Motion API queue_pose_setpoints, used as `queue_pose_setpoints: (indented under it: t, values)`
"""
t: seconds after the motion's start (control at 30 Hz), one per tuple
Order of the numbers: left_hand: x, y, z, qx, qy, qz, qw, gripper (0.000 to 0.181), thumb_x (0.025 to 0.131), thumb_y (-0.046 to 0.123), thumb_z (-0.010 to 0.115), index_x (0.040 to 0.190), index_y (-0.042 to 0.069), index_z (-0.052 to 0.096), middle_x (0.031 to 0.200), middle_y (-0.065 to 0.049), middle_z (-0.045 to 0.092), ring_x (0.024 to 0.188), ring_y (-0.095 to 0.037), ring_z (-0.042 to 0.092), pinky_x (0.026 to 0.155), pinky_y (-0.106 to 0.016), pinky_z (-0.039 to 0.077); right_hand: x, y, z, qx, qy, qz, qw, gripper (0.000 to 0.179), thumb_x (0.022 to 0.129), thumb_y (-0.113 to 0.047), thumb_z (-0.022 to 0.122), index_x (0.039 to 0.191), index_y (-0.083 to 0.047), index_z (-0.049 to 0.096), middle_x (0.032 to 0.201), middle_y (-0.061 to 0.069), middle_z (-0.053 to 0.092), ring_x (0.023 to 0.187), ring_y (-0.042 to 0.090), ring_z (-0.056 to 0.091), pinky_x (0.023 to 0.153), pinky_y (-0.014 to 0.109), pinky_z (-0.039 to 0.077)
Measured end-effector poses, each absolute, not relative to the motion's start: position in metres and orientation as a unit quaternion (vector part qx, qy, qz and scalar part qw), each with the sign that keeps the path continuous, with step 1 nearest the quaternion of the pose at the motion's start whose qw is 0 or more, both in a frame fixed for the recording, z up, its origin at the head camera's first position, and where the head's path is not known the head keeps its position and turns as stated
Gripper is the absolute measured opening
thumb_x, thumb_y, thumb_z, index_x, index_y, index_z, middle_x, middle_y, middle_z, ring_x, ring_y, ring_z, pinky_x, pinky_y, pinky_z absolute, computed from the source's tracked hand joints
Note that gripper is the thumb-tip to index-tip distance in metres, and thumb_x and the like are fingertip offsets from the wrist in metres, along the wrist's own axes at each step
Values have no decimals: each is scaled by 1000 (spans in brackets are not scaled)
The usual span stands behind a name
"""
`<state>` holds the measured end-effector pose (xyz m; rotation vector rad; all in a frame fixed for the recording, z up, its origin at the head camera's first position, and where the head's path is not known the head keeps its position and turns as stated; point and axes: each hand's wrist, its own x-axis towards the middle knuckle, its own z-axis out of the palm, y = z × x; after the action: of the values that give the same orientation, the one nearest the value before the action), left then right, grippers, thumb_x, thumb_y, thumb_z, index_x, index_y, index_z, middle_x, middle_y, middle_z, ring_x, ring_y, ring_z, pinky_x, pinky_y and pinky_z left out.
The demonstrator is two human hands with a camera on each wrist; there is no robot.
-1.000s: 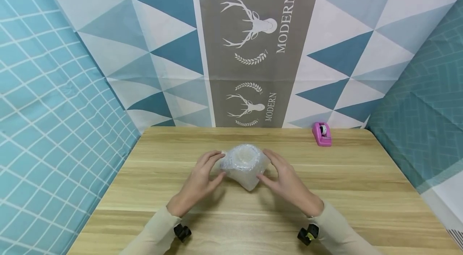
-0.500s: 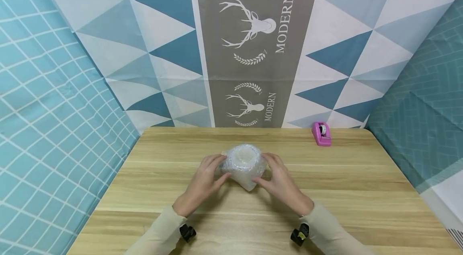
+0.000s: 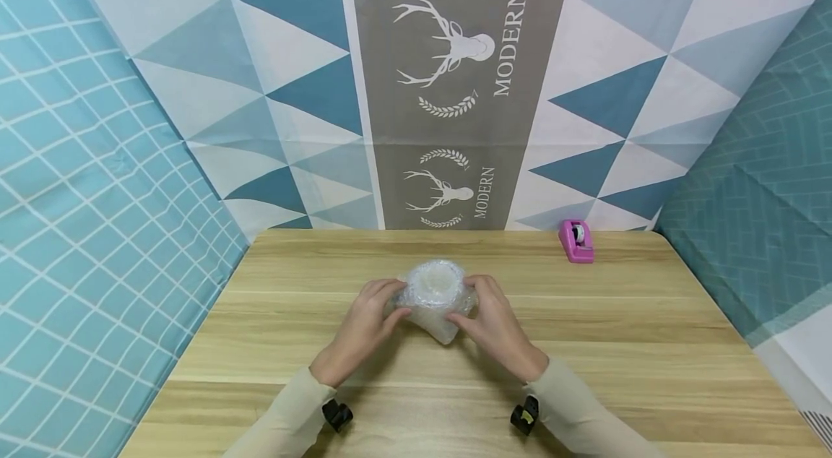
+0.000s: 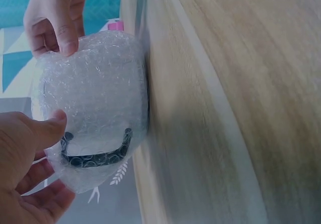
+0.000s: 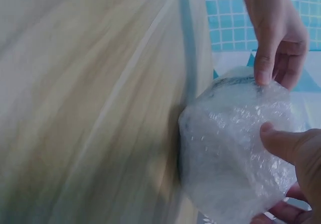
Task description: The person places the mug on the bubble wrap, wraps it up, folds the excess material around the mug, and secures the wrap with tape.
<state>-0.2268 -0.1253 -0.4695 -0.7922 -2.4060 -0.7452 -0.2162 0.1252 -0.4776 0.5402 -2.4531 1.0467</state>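
Observation:
A bubble-wrapped cup [image 3: 434, 297] rests on the wooden table in the head view, its pale round top facing up. Through the wrap, a dark U-shaped band like a handle [image 4: 98, 158] shows on its left side in the left wrist view. My left hand [image 3: 361, 324] grips that side, thumb in front and fingers toward the back. On the opposite side my right hand [image 3: 497, 328] holds the wrap, its thumb [image 5: 281, 142] pressed on the front. In the right wrist view the wrap looks crinkled and loose there; the fingers behind are partly hidden.
A pink tape dispenser [image 3: 576, 241] stands at the back right of the wooden table [image 3: 299, 342]. Behind the table hangs a patterned cloth [image 3: 448, 97], with a blue grid cloth [image 3: 97, 191] at left and a green one [image 3: 760, 176] at right.
My right hand has moved left, its thumb further in over the front of the wrap. The left hand has come slightly right, closer around its side. The cup stays almost in place.

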Motion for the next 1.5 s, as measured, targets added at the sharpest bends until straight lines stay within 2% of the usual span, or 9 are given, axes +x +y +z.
queue_pose_setpoints:
  t: [0.13, 0.27, 0.5, 0.7, 0.93, 1.5]
  values:
    - [-228, -127, -469, -290, -881, -276, 250, 42, 81, 15, 86, 118, 0, 71, 118, -17, 71, 112, -33, 67, 98, -44, 57, -220, 125, -477, 209, -882, 366, 210, 62, 73, -21, 94, 119, 4, 60, 118, 17, 64, 110, 29, 65, 99, 40, 57]
    - [-230, -129, -469, -287, -883, -276, 247, 41, 82, 15, 85, 118, 0, 71, 118, -17, 72, 112, -33, 67, 98, -44, 57, -224, 123, -478, 213, -879, 375, 201, 60, 73, -18, 94, 117, 4, 59, 117, 15, 64, 109, 28, 64, 98, 40, 57]
    - [-235, -133, -469, -281, -885, -275, 249, 41, 80, 13, 86, 116, -2, 71, 116, -18, 72, 110, -35, 68, 96, -45, 57, -230, 117, -479, 205, -880, 391, 178, 59, 75, -19, 93, 117, 3, 58, 115, 13, 62, 107, 25, 64, 94, 34, 59]
    - [-240, -139, -469, -270, -890, -269, 250, 40, 81, 11, 85, 115, -3, 71, 116, -19, 73, 110, -36, 69, 96, -46, 58, -237, 108, -479, 206, -871, 410, 173, 57, 76, -17, 92, 117, 4, 58, 112, 13, 61, 103, 25, 62, 91, 39, 59]
    - [-246, -147, -469, -259, -895, -269, 246, 40, 82, 9, 85, 116, -4, 70, 117, -22, 72, 111, -38, 69, 97, -47, 57, -247, 97, -481, 214, -871, 407, 173, 55, 77, -18, 91, 116, 3, 57, 112, 11, 60, 104, 22, 62, 90, 32, 59]
    - [-267, -163, -465, -223, -907, -272, 234, 35, 85, 9, 82, 116, -5, 70, 117, -22, 72, 111, -39, 69, 97, -49, 57, -276, 74, -477, 205, -890, 381, 145, 58, 79, -24, 90, 117, 2, 56, 108, 10, 59, 95, 18, 58, 83, 30, 58]
